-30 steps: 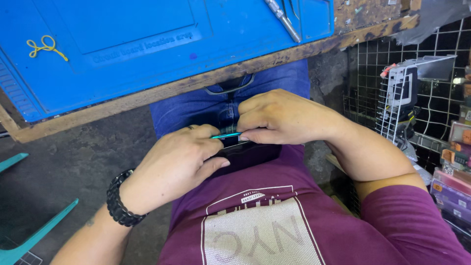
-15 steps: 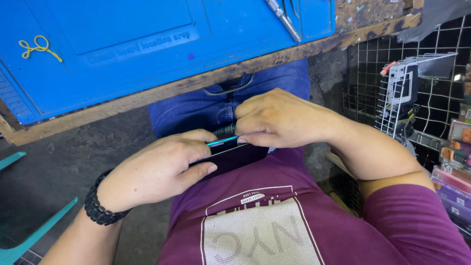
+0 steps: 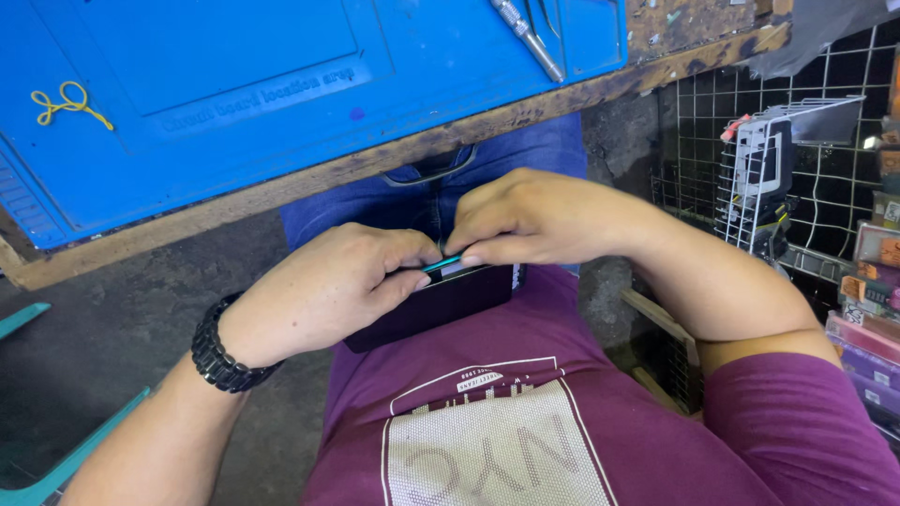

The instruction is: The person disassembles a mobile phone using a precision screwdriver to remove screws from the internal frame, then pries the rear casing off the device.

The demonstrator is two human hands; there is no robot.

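Dark flat device [image 3: 441, 305], phone-like, resting on the lap below the near edge of the surface [image 3: 281, 187], well clear of the blue mat [image 3: 281, 84]. Head view only: left hand [image 3: 323, 290] curled over the device's left end, thumb and fingers closed on a thin teal tool [image 3: 441, 264]; right hand [image 3: 539, 220] pinched against the same tool and the device's upper edge, fingertips pressed together. Risks, judged from this: tool slipping out of the seam and jabbing a fingertip; too much levering cracking the panel; device sliding off the lap toward the floor, with nothing firm beneath it. Wire rack [image 3: 778, 169] just beside the right forearm, easily knocked by an elbow. Metal tools [image 3: 530, 37] lying at the mat's far right corner, out of reach.
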